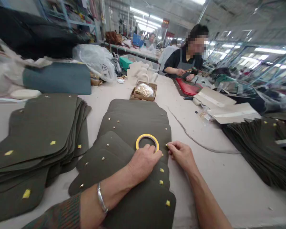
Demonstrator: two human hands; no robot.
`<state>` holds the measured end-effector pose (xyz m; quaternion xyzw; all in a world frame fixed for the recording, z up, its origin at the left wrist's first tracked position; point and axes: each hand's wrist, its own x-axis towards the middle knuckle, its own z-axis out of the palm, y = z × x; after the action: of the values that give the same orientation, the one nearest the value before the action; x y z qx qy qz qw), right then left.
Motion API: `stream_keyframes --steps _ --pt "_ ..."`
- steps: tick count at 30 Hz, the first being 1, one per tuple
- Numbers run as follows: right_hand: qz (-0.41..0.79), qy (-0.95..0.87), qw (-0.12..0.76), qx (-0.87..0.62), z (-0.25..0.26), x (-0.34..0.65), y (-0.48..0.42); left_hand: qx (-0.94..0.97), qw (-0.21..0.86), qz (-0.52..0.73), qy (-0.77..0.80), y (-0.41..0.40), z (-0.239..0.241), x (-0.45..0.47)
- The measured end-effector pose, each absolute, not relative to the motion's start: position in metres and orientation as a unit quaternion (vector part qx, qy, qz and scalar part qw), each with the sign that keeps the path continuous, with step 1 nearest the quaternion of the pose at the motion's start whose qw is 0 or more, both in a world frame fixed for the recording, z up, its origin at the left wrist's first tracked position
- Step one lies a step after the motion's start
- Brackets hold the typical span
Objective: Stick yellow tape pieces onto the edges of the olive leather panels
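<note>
Head view. Your left hand, a silver-coloured metal bangle at its wrist, grasps the near edge of a ring-shaped roll of yellow tape, which lies over the central fan of dark olive, round-cornered flat panels. Your right hand is at the fan's right edge, thumb and forefinger pinched on a small yellow bit, too small to identify as tape or metal. Below it, small yellow tape squares mark the panels' right margin; small, shiny gold-coloured studs dot the left side.

The fan rests on a pale, flat-topped bench. To its left is a thick stack of similar dark olive panels, also bearing studs and yellow squares; to the far right is a fanned pile of dark panels. Just beyond the fan sits a small brown open box holding a shiny gold-coloured mass. A thin grey cord curves across the bench between the fan and the right-hand pile. Farther back, a co-worker in dark clothing stands near a flat, glossy red piece.
</note>
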<state>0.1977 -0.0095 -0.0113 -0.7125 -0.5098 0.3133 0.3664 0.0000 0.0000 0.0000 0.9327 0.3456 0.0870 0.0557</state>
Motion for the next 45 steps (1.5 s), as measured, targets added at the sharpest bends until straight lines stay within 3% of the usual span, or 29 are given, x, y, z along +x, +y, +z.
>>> stream_keyframes --steps 7,18,23,30,37,42,45 --pt "0.178 -0.602 0.280 -0.726 -0.008 0.194 0.002 0.932 0.057 0.102 0.342 0.002 -0.001 -0.001" --pt "0.183 -0.591 0.305 -0.724 -0.010 0.200 -0.020 0.931 0.041 0.105 0.348 0.001 0.003 -0.006" --pt "0.094 -0.616 0.231 -0.747 -0.010 0.188 -0.013 0.928 0.043 0.114 0.352 0.001 0.002 -0.006" --pt "0.072 -0.620 0.185 -0.759 -0.006 0.184 0.004 0.925 0.069 0.146 0.344 0.007 0.007 -0.012" --pt "0.102 -0.623 0.159 -0.759 -0.002 0.186 0.008 0.926 0.071 0.126 0.350 0.011 0.004 -0.013" --pt "0.149 -0.664 0.262 -0.684 0.005 0.190 -0.006 0.924 0.071 0.114 0.358 0.011 0.001 -0.013" --pt "0.230 -0.724 0.258 -0.597 0.007 0.192 -0.019 0.923 0.080 0.113 0.358 0.010 0.002 -0.014"
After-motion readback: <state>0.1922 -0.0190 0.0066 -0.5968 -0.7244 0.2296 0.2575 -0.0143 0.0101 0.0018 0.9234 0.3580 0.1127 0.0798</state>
